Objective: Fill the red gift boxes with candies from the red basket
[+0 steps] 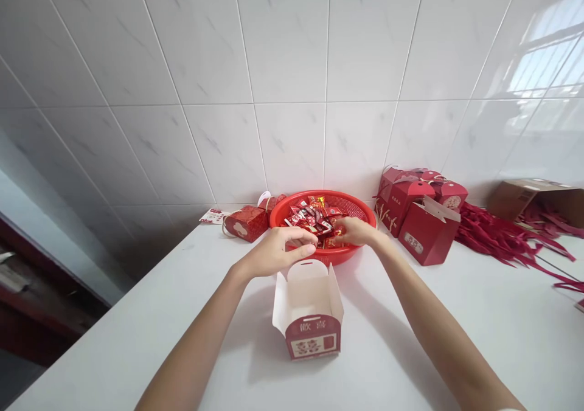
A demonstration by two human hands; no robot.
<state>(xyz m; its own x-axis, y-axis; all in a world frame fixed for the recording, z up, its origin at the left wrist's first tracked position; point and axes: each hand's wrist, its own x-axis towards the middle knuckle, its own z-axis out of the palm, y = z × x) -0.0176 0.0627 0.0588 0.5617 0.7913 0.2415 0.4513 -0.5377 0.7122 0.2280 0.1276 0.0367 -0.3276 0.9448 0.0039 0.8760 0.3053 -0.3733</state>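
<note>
A red plastic basket [326, 258] holds many small red-wrapped candies [310, 216]. My left hand [280, 252] is over the basket's front left rim, its fingers bent toward the candies; its fingertips are partly hidden, and I cannot tell what they hold. My right hand [353, 231] reaches in from the right, its curled fingers down among the candies, fingertips hidden. In front of the basket stands an open red and white box [312, 338], its flaps up and spread. The part of its inside that shows is bare.
Several red boxes [429, 231] stand right of the basket, beside dark red ribbons [490, 234] and a cardboard box [538, 195] with more ribbon. Left of the basket lie a red patterned box [247, 223] and a card [213, 216]. A tiled wall rises behind.
</note>
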